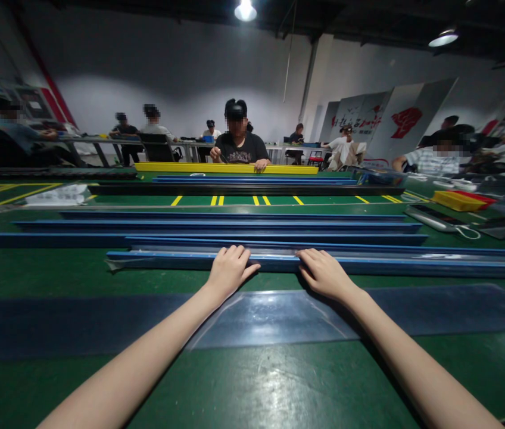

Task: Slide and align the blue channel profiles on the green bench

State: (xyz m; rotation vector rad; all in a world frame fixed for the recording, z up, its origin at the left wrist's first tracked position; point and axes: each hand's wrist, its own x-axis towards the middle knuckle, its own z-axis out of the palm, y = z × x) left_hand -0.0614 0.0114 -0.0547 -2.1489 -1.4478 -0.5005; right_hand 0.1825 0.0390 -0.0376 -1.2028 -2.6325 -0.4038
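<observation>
A long blue channel (386, 266) with a pale inner strip lies across the green table. My left hand (231, 268) grips its near wall left of the middle, fingertips over the top edge and thumb along the front. My right hand (321, 271) holds the same wall farther right, with its fingers curled over the edge and its thumb on the near side. Clear film sticks out at the channel's left end. Between my forearms, a flat transparent sheet (265, 316) lies on the table nearer to me.
Several more blue channels (56, 240) lie just beyond. Farther back are a black bar (243, 190) and a yellow channel (230, 168), where a person sits with a hand on it. A phone (433, 218) and a yellow tray (453, 201) are at the right.
</observation>
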